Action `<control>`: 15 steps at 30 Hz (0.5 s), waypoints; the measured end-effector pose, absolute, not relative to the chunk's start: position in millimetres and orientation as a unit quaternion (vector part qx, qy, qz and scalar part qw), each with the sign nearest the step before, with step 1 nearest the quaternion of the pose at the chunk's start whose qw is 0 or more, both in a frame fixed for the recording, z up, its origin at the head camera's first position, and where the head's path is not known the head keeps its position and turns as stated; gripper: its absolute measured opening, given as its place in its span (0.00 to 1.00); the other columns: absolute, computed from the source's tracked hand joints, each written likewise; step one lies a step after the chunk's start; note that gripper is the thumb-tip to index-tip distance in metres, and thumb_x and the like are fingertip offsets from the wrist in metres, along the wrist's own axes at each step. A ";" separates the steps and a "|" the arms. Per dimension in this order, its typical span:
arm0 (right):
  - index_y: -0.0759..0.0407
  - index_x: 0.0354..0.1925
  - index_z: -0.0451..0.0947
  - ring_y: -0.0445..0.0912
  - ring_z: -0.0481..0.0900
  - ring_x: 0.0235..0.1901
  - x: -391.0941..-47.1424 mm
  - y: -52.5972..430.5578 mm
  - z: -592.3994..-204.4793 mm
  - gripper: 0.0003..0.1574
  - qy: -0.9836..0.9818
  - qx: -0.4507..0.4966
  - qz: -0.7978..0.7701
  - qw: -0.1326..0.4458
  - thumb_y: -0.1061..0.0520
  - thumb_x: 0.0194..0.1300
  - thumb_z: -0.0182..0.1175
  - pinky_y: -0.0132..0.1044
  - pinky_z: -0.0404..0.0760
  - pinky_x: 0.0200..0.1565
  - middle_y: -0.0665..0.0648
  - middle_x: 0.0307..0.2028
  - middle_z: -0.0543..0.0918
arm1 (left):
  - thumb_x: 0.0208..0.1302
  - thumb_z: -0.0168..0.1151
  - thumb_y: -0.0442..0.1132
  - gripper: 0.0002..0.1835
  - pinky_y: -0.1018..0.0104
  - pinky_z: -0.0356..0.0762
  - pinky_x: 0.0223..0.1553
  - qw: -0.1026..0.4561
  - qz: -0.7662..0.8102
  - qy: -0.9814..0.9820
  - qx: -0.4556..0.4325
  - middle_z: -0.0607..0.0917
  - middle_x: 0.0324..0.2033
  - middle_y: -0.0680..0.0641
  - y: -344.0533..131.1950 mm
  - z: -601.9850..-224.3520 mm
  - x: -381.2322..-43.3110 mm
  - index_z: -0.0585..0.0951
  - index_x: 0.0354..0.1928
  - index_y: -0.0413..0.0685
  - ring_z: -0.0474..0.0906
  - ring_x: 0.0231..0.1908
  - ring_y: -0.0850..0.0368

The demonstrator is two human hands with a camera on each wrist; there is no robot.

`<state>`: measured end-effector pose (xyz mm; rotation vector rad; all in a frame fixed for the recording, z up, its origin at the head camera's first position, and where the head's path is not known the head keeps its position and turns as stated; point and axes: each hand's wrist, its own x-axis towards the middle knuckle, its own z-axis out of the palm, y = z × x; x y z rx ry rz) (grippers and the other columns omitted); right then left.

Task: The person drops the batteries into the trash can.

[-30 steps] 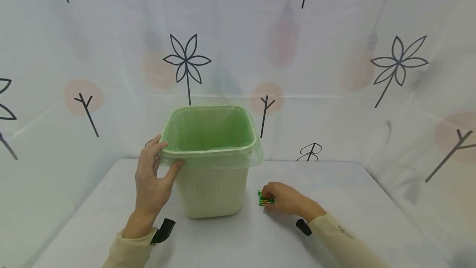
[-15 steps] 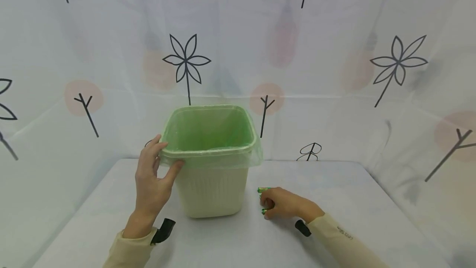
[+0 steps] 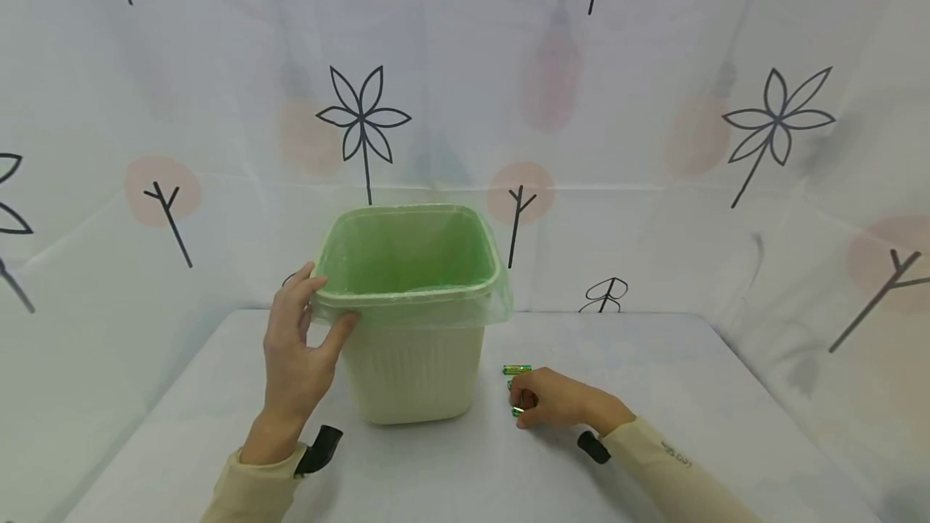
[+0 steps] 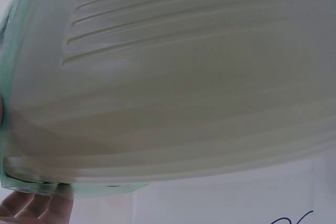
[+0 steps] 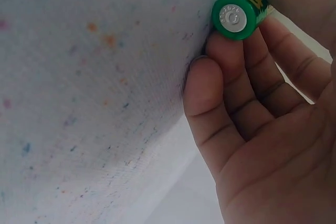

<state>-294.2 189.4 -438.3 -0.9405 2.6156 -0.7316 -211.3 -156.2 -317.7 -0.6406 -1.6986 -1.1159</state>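
Note:
A pale bin [image 3: 414,370] lined with a translucent green bag [image 3: 414,257] stands upright on the table. My left hand [image 3: 298,353] holds its left rim, thumb outside the bag's fold and fingers round the far side. Right of the bin, my right hand [image 3: 552,398] rests low at the table with curled fingers and thumb about a green battery [image 5: 232,18], whose flat silver end shows in the right wrist view. Farther back, another battery [image 3: 517,370] lies free of the hand. More green ends peek out at the fingertips, mostly hidden.
A white cloth covers the table [image 3: 617,353]. Behind and at both sides hangs a pale curtain [image 3: 450,103] with line-drawn flowers. Black wrist mounts [image 3: 318,450] stick out beside both cuffs.
The batteries bunched in my right fingers a second ago now lie spread apart, the far one uncovered. My right hand has shifted slightly nearer and its fingers have parted. The left hand keeps still.

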 end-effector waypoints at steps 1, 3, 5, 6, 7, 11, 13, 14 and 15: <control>0.50 0.35 0.77 0.36 0.71 0.28 -294.4 189.4 -438.3 0.11 0.902 -0.325 -0.253 0.133 0.56 0.56 0.70 0.29 0.75 0.30 0.43 0.26 0.75 | 0.41 0.67 0.12 0.31 0.68 0.67 0.63 0.484 -0.458 -0.697 -0.264 0.67 0.58 0.25 -156.3 -317.6 -211.3 0.69 0.52 0.21 0.66 0.57 0.31; 0.50 0.35 0.77 0.36 0.71 0.28 -294.2 189.3 -437.8 0.11 0.901 -0.325 -0.256 0.133 0.56 0.56 0.70 0.29 0.75 0.29 0.44 0.27 0.75 | 0.41 0.67 0.12 0.31 0.68 0.67 0.63 0.484 -0.458 -0.697 -0.264 0.67 0.58 0.25 -156.5 -317.4 -211.3 0.69 0.52 0.21 0.66 0.57 0.31; 0.50 0.35 0.77 0.36 0.71 0.28 -294.0 189.6 -436.8 0.11 0.899 -0.326 -0.259 0.133 0.56 0.56 0.70 0.29 0.75 0.29 0.44 0.26 0.75 | 0.41 0.67 0.12 0.31 0.68 0.68 0.63 0.485 -0.458 -0.697 -0.264 0.67 0.58 0.25 -156.5 -317.4 -211.3 0.69 0.52 0.21 0.67 0.57 0.31; 0.50 0.35 0.77 0.36 0.71 0.27 -293.8 189.8 -436.0 0.11 0.899 -0.327 -0.260 0.132 0.55 0.56 0.70 0.29 0.75 0.29 0.44 0.26 0.76 | 0.42 0.67 0.12 0.31 0.68 0.68 0.63 0.485 -0.458 -0.697 -0.264 0.67 0.58 0.25 -156.5 -317.5 -211.2 0.69 0.52 0.21 0.67 0.57 0.31; 0.50 0.35 0.77 0.36 0.71 0.27 -293.8 190.2 -435.1 0.11 0.898 -0.329 -0.260 0.130 0.55 0.56 0.70 0.29 0.75 0.28 0.44 0.26 0.76 | 0.42 0.67 0.12 0.31 0.68 0.68 0.63 0.485 -0.459 -0.697 -0.263 0.67 0.58 0.25 -156.5 -317.5 -211.2 0.69 0.52 0.21 0.67 0.57 0.31; 0.50 0.35 0.78 0.36 0.71 0.26 -294.5 192.8 -428.9 0.10 0.899 -0.338 -0.255 0.116 0.55 0.56 0.70 0.29 0.75 0.28 0.44 0.24 0.75 | 0.42 0.67 0.12 0.31 0.68 0.68 0.63 0.484 -0.458 -0.697 -0.263 0.67 0.58 0.25 -156.5 -317.5 -211.0 0.69 0.52 0.21 0.66 0.57 0.31; 0.50 0.36 0.78 0.37 0.71 0.27 -294.4 194.2 -422.9 0.09 0.900 -0.339 -0.252 0.110 0.56 0.57 0.69 0.29 0.75 0.29 0.44 0.24 0.75 | 0.42 0.66 0.12 0.30 0.68 0.67 0.63 0.483 -0.460 -0.697 -0.263 0.67 0.58 0.25 -156.5 -317.5 -211.0 0.69 0.52 0.21 0.66 0.57 0.31; 0.50 0.36 0.78 0.37 0.71 0.27 -294.3 195.0 -419.2 0.09 0.902 -0.337 -0.249 0.107 0.56 0.57 0.69 0.30 0.75 0.29 0.44 0.25 0.75 | 0.42 0.66 0.12 0.30 0.68 0.67 0.63 0.483 -0.460 -0.698 -0.263 0.67 0.58 0.25 -156.5 -317.7 -211.0 0.69 0.52 0.21 0.66 0.57 0.31; 0.50 0.37 0.78 0.38 0.71 0.28 -293.8 195.7 -414.5 0.08 0.904 -0.335 -0.246 0.104 0.57 0.58 0.68 0.31 0.75 0.29 0.44 0.25 0.75 | 0.42 0.66 0.12 0.30 0.68 0.67 0.63 0.482 -0.460 -0.698 -0.263 0.67 0.58 0.25 -156.4 -317.8 -211.1 0.69 0.52 0.21 0.66 0.57 0.32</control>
